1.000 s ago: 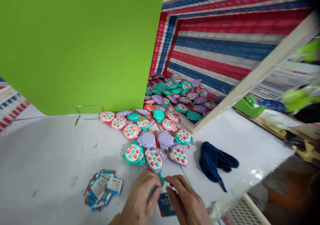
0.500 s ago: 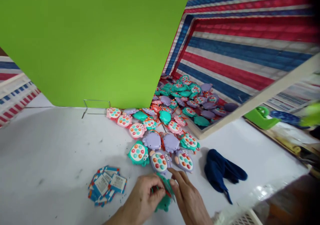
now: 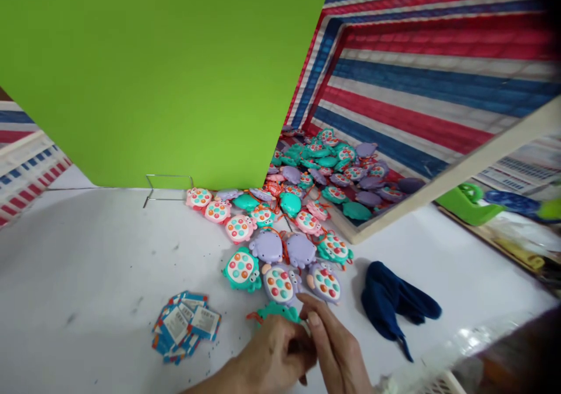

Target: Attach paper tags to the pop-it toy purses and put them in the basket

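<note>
Navy cloth [image 3: 390,303] on white table [image 3: 87,259]; green panel [image 3: 153,72] behind wire stand [image 3: 169,182].

A white worktop [image 3: 87,265] fills the lower frame, with a flat green board [image 3: 144,72] standing at its far edge, upper left, and a thin wire stand [image 3: 169,183] at the board's foot. Plastic turtle-shaped toys [image 3: 267,248] lie in a heap on the worktop, centre, and more lie inside a wood-framed striped tray [image 3: 438,183], upper right. Printed paper cards [image 3: 186,327] lie lower left of the heap, a crumpled navy cloth [image 3: 394,303] to its right. At bottom centre, the left hand [image 3: 274,356] sits on a teal plastic turtle toy [image 3: 278,311], the right hand [image 3: 337,344] just beside it.
</note>
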The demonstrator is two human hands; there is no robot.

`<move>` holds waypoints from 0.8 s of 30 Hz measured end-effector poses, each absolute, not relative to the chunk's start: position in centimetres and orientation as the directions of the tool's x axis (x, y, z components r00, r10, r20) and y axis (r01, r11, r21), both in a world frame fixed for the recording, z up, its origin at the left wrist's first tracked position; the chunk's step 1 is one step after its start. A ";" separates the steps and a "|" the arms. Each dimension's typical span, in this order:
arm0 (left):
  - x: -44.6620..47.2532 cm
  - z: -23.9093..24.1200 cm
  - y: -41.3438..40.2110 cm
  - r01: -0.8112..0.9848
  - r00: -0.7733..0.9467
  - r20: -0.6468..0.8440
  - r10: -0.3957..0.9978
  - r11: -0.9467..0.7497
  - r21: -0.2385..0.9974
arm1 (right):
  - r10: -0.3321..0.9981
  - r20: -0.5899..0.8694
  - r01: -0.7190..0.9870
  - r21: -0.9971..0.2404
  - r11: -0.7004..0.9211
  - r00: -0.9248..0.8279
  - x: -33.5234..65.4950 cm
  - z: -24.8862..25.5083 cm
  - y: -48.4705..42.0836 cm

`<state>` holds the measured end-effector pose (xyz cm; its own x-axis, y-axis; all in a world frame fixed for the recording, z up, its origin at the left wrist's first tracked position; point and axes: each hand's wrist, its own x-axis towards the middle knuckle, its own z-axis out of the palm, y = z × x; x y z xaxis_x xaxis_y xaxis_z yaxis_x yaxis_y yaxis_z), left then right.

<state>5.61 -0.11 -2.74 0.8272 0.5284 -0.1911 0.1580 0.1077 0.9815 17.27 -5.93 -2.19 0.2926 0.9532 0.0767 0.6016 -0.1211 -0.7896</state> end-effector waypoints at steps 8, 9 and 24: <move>4.5 -3.3 -0.1 0.188 0.748 -0.223 0.625 0.122 0.974 | 0.994 -0.073 0.581 -0.807 -0.107 0.081 18.1 -1.9 -7.0; 4.3 -3.3 -0.1 0.173 0.753 -0.218 0.621 0.134 0.976 | 0.989 -0.114 0.578 -0.803 -0.146 0.092 18.2 -2.0 -7.3; 2.3 -2.9 -0.6 0.136 0.729 -0.246 0.639 0.217 0.967 | 0.898 -0.072 0.362 -0.899 -0.247 0.434 16.5 -1.0 -7.7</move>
